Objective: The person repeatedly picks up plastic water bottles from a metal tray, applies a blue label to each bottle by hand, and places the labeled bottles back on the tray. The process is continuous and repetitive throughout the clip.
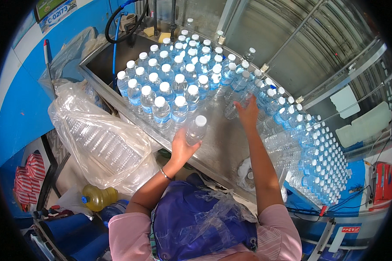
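Note:
My left hand point(181, 148) grips a clear water bottle with a white cap point(195, 129), held upright at the near edge of a packed group of capped bottles with blue labels point(172, 82) on a steel table point(224, 143). My right hand point(248, 114) reaches farther across the table and holds a second clear bottle point(236, 104), tilted, beside a long row of capped bottles point(309, 148) running to the right. A thin bracelet sits on my left wrist.
A large clear plastic sack of empty bottles point(98, 139) lies left of the table. A yellow jug point(98, 196) stands on the floor below it. A blue hose point(115, 39) hangs over the table's far left end. Clear plastic covers my blue apron point(196, 217).

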{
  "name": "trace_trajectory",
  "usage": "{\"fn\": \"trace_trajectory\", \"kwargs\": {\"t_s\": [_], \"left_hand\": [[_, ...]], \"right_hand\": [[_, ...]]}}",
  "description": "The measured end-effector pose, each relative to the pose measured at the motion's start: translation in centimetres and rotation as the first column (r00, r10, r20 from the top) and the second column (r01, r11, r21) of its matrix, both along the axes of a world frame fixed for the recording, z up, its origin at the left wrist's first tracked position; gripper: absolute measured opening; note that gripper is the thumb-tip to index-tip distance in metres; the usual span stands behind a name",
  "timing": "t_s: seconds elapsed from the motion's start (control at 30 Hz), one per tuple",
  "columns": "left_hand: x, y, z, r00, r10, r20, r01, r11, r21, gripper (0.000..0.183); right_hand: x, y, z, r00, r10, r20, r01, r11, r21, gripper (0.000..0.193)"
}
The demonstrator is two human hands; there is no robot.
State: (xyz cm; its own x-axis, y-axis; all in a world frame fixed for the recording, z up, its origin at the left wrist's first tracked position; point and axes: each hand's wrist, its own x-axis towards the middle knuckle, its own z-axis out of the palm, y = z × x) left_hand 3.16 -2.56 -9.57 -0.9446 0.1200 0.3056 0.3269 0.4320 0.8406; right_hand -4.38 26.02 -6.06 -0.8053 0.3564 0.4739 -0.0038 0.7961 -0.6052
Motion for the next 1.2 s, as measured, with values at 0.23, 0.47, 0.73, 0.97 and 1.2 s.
{"fn": "trace_trajectory", "kwargs": {"t_s": [0.23,0.47,0.73,0.97,1.2], "left_hand": [[1.5,2.0,3.8,0.934,-0.321,0.155,0.316,0.947,0.057,0.073],[2.2,2.9,5.7,-0.135,-0.977,0.167,-0.068,0.177,0.982,0.082],[1.9,4.2,8.6,-0.429,-0.893,0.135,0.173,0.066,0.983,0.077],[3.1,6.2,10.7,0.327,-0.910,0.254,0.902,0.381,0.203,0.080],[4.0,6.5,9.6,-0.643,-0.766,-0.014,-0.004,-0.015,1.000,0.083]], "right_hand": [[6.5,-4.3,3.3,0.942,0.282,-0.182,-0.286,0.958,0.000,0.057],[11.6,-6.1,5.4,0.878,0.408,-0.250,-0.452,0.532,-0.716,0.040],[17.6,-2.7,10.1,0.903,0.395,-0.171,-0.418,0.900,-0.127,0.043],[19.5,-1.2,11.5,0.949,0.299,0.100,-0.287,0.951,-0.119,0.055],[22.2,-0.5,12.6,0.872,0.446,-0.201,-0.464,0.885,-0.047,0.060]]}}
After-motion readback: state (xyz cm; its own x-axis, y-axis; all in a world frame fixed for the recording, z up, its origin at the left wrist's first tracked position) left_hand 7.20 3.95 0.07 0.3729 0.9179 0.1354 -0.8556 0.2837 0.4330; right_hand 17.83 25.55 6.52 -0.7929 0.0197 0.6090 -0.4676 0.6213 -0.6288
